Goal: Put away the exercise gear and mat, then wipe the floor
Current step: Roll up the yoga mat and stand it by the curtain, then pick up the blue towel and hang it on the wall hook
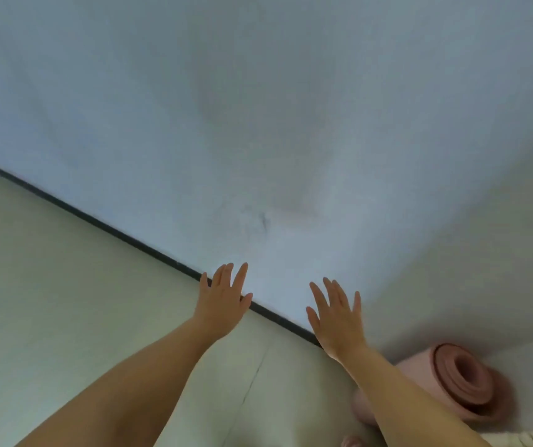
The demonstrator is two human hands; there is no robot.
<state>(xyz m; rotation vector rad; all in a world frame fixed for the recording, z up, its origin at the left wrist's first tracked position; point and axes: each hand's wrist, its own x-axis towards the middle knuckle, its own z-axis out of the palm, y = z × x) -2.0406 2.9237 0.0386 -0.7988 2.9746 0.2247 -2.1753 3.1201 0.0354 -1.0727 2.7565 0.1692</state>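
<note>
Mat (461, 382), pink and rolled into a thick coil, lies at about 4 o'clock in your view, its spiral end turned toward you, tucked against the pale wall (258, 108) where that wall meets the floor (49, 301). Your right forearm crosses in front of the roll's near side and hides part of it. Your right hand (337, 317) sits at roughly 5 o'clock, palm away from you, fingers straight and spread apart, holding nothing; it is just above and to the 10 o'clock side of the roll, over the dark baseboard strip (97, 221) that runs diagonally from 9 o'clock down toward 4 o'clock. Whether that hand actually touches the wall cannot be told. Your left hand (223, 301) is near the centre bottom, at about 6 o'clock, also with straight, splayed fingers and nothing in it, lying across the same dark strip. The two hands are near each other but apart. A small pink rounded object (350, 441) peeks in at the bottom edge, too cut off to identify
</note>
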